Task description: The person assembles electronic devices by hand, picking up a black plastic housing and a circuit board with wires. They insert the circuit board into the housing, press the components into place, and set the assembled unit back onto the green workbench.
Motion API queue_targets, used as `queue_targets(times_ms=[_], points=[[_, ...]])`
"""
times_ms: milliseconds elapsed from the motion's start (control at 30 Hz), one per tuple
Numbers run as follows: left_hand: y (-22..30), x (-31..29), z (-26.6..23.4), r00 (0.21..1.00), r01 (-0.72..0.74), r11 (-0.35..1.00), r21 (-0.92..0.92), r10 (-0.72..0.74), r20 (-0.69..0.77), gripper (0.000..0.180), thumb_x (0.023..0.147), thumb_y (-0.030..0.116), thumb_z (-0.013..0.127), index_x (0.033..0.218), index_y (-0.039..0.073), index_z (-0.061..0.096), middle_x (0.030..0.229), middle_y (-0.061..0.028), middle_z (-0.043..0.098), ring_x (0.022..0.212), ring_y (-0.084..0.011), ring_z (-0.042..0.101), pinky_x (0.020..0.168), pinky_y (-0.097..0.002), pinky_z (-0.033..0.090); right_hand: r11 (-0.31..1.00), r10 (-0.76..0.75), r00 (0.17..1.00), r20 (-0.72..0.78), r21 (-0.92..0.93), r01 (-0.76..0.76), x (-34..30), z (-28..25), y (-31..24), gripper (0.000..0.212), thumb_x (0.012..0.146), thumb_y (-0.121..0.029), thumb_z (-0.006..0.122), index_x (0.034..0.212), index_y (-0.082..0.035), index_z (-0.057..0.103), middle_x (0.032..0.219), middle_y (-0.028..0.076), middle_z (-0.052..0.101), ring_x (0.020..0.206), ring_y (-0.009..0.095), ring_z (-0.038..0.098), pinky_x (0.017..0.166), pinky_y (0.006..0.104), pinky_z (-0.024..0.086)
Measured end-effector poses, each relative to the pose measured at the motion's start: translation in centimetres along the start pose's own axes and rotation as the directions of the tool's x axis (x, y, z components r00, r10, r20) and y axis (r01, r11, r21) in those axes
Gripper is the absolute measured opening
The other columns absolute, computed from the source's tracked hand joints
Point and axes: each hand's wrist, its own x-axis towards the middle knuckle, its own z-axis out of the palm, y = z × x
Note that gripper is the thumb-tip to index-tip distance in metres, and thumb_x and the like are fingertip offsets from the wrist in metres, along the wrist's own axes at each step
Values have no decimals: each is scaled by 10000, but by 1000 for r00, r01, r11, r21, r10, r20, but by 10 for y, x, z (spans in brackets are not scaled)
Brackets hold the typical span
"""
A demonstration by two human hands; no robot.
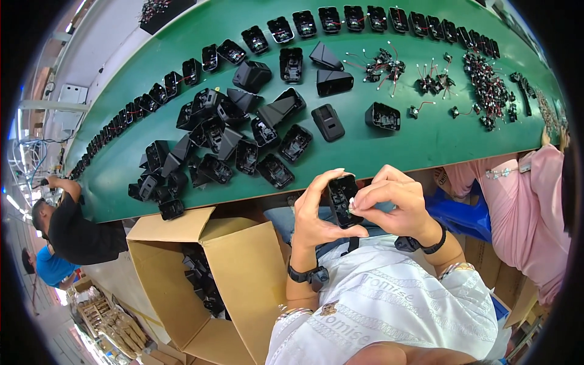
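Currently, the left hand (316,216) is gripping an open black plastic housing (340,190), its fingers closing round the far end and its thumb bracing the near end. The right hand (394,204) is pinching a small white piece (352,203) between thumb and forefinger at the housing's open face; whether the piece is touching the interior, one cannot tell. The held housing is sitting above the person's lap, just off the near edge of a green table (438,143). On the tabletop, a jumbled heap of black housings (246,156) is lying to the left, small wired assemblies (483,85) are clustering to the right, and a long curved row of housings (305,23) is lining the far side. Below, a cardboard box (240,274) is holding black parts (199,274), while a co-worker's pink sleeve (544,182) is showing at the right
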Motion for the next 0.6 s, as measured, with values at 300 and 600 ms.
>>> queue_targets(times_ms=[300,600], points=[[-6,-1,-1,998,-54,977,206,61,-28,1110,480,468,1039,1358,-22,570,1213,-163,701,1076,-260,709,941,-375,573,990,139,986,-92,24,-138,1,-2,-9,214,786,53,816,913,-69,695,851,60,746,747,156,647,687,285,503],[-8,-4,2,997,-73,990,122,76,-24,1166,480,477,1041,1397,-25,524,1208,-143,687,1089,-230,686,966,-365,552,990,46,999,18,-137,-43,-2,2,-5,339,792,76,749,1101,-62,761,904,84,641,751,198,650,649,311,546]])
